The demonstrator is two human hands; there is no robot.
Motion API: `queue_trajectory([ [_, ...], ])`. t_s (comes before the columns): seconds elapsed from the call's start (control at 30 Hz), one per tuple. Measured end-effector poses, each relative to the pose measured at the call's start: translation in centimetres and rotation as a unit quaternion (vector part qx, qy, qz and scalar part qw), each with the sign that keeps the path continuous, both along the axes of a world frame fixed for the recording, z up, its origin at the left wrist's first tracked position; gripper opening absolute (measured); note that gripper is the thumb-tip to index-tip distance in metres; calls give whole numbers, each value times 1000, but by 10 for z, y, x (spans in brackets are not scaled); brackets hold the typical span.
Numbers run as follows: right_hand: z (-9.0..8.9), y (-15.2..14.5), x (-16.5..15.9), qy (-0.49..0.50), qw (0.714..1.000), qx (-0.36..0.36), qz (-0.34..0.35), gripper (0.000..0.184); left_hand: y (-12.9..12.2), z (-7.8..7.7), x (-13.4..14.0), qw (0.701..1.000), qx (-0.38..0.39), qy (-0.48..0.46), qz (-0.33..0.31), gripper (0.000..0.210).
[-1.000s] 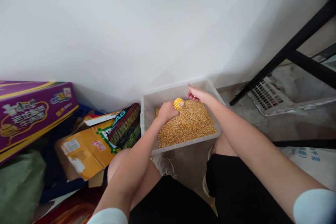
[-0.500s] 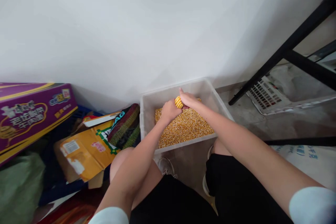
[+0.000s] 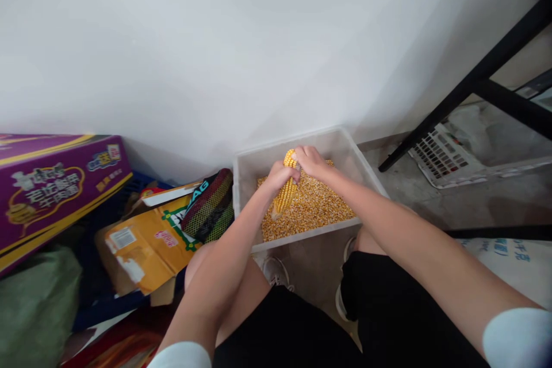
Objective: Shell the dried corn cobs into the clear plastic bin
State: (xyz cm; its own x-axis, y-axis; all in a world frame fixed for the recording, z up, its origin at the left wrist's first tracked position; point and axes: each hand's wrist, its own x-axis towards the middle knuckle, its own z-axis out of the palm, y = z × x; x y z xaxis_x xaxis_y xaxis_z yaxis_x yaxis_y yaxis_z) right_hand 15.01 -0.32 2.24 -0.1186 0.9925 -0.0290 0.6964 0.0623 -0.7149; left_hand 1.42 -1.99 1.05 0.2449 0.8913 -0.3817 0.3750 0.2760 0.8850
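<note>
The corn cob (image 3: 284,198) is in the middle of the frame, a little below centre, over the loose kernels (image 3: 319,207) in a pale plastic bin (image 3: 306,235). Its long axis runs on a slant, from the upper end close to the right hand (image 3: 311,162) down and leftward to the lower end, which points toward the bin's lower left part. Whether that lower end touches the kernels or hangs just above them cannot be told.

The left hand (image 3: 279,173) has the closer hold: its fingers wrap across the cob's shaft above the middle, so most of the rows show below them, toward the lower left. The right hand comes in from the right side of the frame, its fingers bent at the upper end, touching the cob or just beside it; whether they grip, press or only rest there cannot be made out. The two hands are side by side at the top of the cob, almost meeting, and the lower part is free of both.

Left of the bin are a mesh bag (image 3: 210,207) and a torn yellow carton (image 3: 150,247), with a purple box (image 3: 64,184) at the left edge. A white basket (image 3: 444,155) is at the right.
</note>
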Motion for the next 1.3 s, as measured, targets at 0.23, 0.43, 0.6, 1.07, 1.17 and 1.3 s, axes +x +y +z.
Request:
queue_trajectory([
  [0.23,4,9,7,171,977,-127,30,38,6,8,-6,998,53,-13,-20,20],
  [0.43,5,16,12,181,953,-241,-26,62,3,7,-1,952,185,241,-46,29],
  [0.6,2,18,3,179,938,-293,-51,73,-13,9,12,860,258,433,-79,37],
  [1.07,-4,13,-1,-34,998,-58,1,54,-5,12,2,881,222,407,-99,36],
  [1.17,-5,10,-2,-15,998,-49,23,53,-1,13,-4,906,207,355,-105,35],
  [1.3,-3,9,0,77,992,-81,60,53,5,14,-13,919,214,310,-116,33],
])
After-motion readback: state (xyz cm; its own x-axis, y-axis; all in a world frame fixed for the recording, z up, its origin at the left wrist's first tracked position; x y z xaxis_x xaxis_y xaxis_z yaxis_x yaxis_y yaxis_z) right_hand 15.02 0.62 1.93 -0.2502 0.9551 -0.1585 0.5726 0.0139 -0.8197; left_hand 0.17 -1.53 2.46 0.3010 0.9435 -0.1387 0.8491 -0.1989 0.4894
